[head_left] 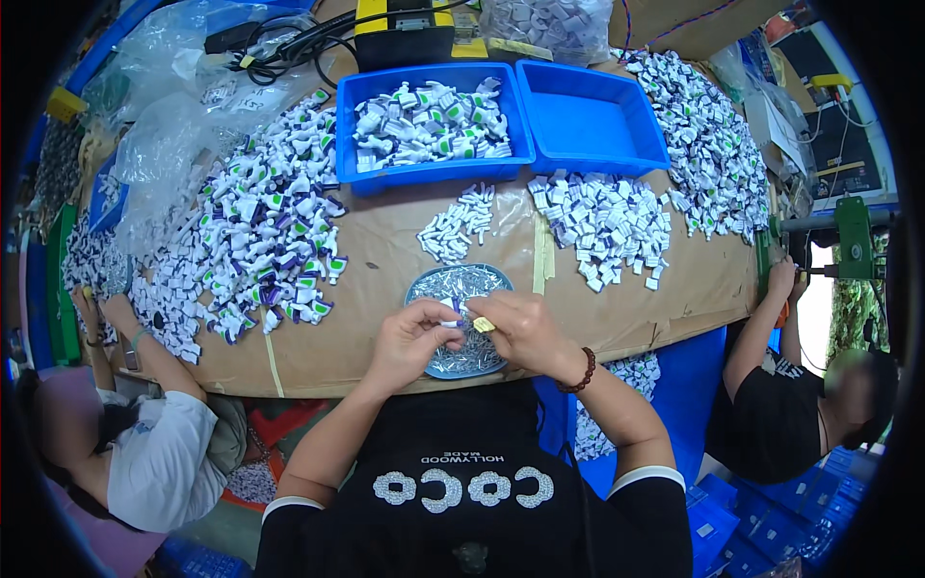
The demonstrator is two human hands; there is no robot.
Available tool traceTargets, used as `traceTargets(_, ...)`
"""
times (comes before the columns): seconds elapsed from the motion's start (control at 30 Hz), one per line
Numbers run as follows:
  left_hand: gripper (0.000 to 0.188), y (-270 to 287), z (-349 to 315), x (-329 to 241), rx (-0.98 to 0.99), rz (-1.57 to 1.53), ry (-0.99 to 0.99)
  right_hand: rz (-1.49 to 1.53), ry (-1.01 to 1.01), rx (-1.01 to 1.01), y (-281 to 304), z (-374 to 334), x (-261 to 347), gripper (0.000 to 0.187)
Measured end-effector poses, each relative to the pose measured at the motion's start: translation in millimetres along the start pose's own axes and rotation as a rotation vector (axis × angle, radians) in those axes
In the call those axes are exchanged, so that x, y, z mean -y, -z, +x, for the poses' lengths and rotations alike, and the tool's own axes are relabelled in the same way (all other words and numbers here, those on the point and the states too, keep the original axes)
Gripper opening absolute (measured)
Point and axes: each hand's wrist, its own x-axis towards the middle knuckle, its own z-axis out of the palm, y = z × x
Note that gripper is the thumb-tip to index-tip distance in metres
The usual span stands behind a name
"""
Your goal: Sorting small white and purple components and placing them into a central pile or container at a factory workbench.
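My left hand (412,339) pinches a small white and purple plastic part (451,320) between thumb and fingertips. Close beside it, my right hand (528,329) has its fingers pressed together. A small yellow patch (484,326) shows at its fingertips; whether it is a finger wrap or a held piece, I cannot tell. Both hands are over a shallow blue tray (411,293) full of small shiny silver pieces (453,281). Just beyond lies a little pile of slim white parts (458,223).
A blue bin (347,176) holds white-green parts, beside another blue bin (597,116). Heaps of white-purple parts lie left (265,222), right (607,226) and far right (708,144). Co-workers sit left (164,453) and right (790,414); a green machine (853,241) stands right.
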Motion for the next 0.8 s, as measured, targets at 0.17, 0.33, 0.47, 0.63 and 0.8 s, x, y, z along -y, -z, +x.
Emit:
traceTargets(0.17, 0.015, -2, 4, 5, -0.033, -0.160, 0.109, -0.060, 0.067, -0.032, 2, 2, 4, 0.029)
traceTargets(0.33, 0.016, 0, 6, 14, -0.027, -0.184, 0.122, -0.130, 0.087, -0.044, 0, -2, 2, 0.028)
traceTargets(0.47, 0.017, -3, 9, 20, -0.031, -0.216, 0.124, -0.183, 0.122, -0.052, 2, -8, -2, 0.030)
traceTargets(0.63, 0.017, -11, 9, 3, -0.027, -0.395, 0.283, -0.214, 0.108, -0.057, 1, -21, -8, 0.030)
traceTargets(0.8, 0.024, 6, 14, 18, -0.051, -0.533, 0.281, -0.220, 0.078, -0.102, 15, -32, -30, 0.027)
